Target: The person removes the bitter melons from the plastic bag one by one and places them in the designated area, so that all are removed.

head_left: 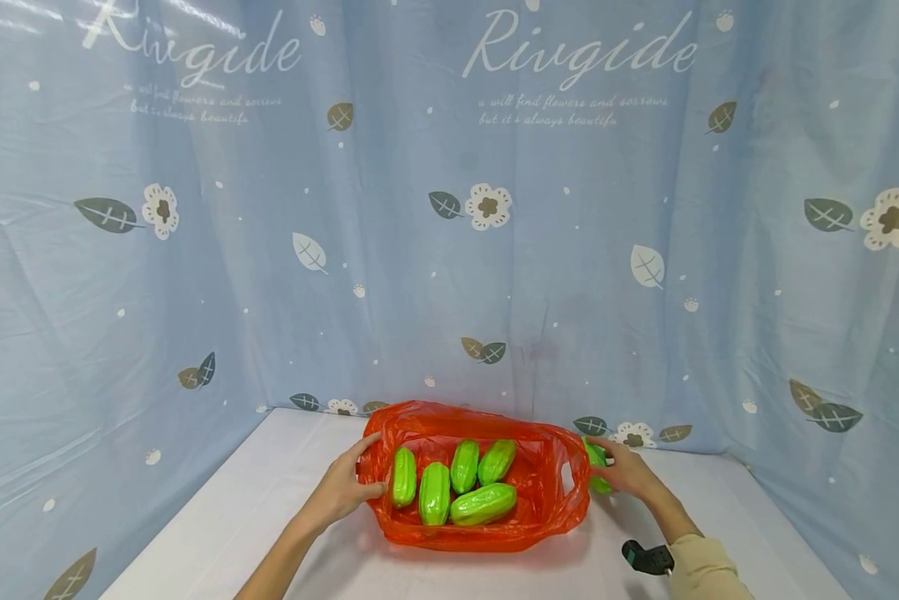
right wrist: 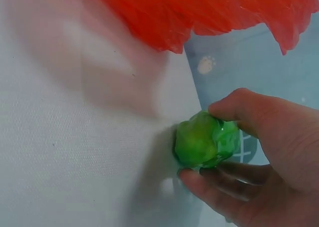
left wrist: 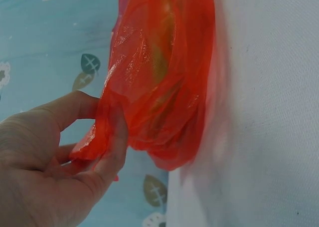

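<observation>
A red plastic bag (head_left: 486, 542), spread wide in a boxy shape, stands on the table with several shiny green ridged fruits inside, one of them a green fruit (head_left: 483, 504) lying at the front. My left hand (head_left: 342, 486) is at the bag's left end. In the left wrist view, its thumb and fingers pinch the thin red film (left wrist: 149, 87). Past the bag's right end, my right hand (head_left: 629, 473) holds another green fruit (right wrist: 199, 139) between thumb and fingers, close over the table. The bag's edge overlaps part of that fruit in the head view.
A black device (head_left: 646, 557) is at my right forearm, beside a beige sleeve (head_left: 707, 568). The white table (head_left: 232, 533) ends at a blue curtain (head_left: 486, 292) printed with leaves and flowers, which hangs behind and along both sides.
</observation>
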Demonstrator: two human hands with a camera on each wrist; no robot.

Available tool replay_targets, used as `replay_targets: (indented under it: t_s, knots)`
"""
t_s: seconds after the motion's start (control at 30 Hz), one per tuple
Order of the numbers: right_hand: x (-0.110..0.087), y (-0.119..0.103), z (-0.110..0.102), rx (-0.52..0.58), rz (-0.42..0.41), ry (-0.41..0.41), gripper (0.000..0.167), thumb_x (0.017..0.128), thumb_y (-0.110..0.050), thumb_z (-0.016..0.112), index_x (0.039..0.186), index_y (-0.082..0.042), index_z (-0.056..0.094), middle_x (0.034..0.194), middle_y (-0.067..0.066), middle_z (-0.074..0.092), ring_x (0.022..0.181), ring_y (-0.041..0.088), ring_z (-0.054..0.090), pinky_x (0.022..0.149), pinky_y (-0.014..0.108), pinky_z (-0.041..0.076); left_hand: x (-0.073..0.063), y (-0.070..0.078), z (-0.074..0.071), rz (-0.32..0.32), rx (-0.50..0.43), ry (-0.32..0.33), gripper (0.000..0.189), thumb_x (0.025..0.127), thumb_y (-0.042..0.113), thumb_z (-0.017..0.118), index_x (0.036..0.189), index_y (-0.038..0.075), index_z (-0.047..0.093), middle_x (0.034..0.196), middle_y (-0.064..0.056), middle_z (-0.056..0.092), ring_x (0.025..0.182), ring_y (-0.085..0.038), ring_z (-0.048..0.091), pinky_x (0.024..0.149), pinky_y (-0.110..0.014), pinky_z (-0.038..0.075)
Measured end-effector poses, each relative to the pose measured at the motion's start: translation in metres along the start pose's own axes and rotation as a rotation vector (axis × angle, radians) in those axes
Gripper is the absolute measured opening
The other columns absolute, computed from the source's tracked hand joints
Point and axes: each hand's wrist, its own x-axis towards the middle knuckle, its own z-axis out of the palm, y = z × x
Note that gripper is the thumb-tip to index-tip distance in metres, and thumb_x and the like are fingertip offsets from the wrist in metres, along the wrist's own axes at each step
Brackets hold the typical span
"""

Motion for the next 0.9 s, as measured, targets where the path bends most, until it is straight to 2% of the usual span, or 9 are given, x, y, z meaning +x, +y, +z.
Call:
replay_targets:
  t_s: [0.23, 0.33, 0.7, 0.9]
  knots:
    - [-0.001, -0.001, -0.001, 0.0, 0.032, -0.009, 0.068, 0.085, -0.028, 0.073, 0.142, -0.004, 0.047, 0.132, 0.039, 0.048, 0.088, 0.03, 0.067, 0.067, 0.039, 0.061, 0.0, 0.0, 0.0, 0.0, -0.014, 0.0, 0.077, 0.076, 0.007, 0.079, 0.145, 0.007, 0.045, 0.141, -0.021, 0.051, 0.117, -0.033, 0.056, 0.091, -0.047, 0.056]
    - [-0.001, -0.001, -0.001, 0.005, 0.033, -0.012, 0.069, 0.085, -0.028, 0.074, 0.143, -0.004, 0.046, 0.132, 0.04, 0.048, 0.085, 0.026, 0.066, 0.064, 0.036, 0.06, 0.0, 0.0, 0.0, -0.001, -0.014, 0.001, 0.077, 0.076, 0.007, 0.079, 0.145, 0.007, 0.045, 0.141, -0.021, 0.051, 0.116, -0.033, 0.056, 0.091, -0.047, 0.056]
    - [-0.004, -0.007, -0.009, 0.0, 0.016, -0.015, 0.067, 0.085, -0.03, 0.074, 0.14, -0.003, 0.047, 0.133, 0.04, 0.047, 0.08, 0.023, 0.068, 0.065, 0.038, 0.061, -0.001, 0.0, -0.001, -0.005, -0.011, -0.002, 0.076, 0.076, 0.007, 0.078, 0.145, 0.008, 0.045, 0.141, -0.02, 0.052, 0.116, -0.033, 0.056, 0.091, -0.048, 0.056]
    - [-0.005, -0.011, -0.015, 0.003, -0.036, -0.007, 0.06, 0.088, -0.025, 0.071, 0.138, 0.0, 0.049, 0.133, 0.04, 0.048, 0.09, 0.034, 0.068, 0.064, 0.036, 0.061, 0.0, 0.001, 0.0, -0.002, -0.01, 0.002, 0.076, 0.076, 0.007, 0.078, 0.145, 0.007, 0.045, 0.141, -0.021, 0.052, 0.117, -0.034, 0.055, 0.093, -0.049, 0.055]
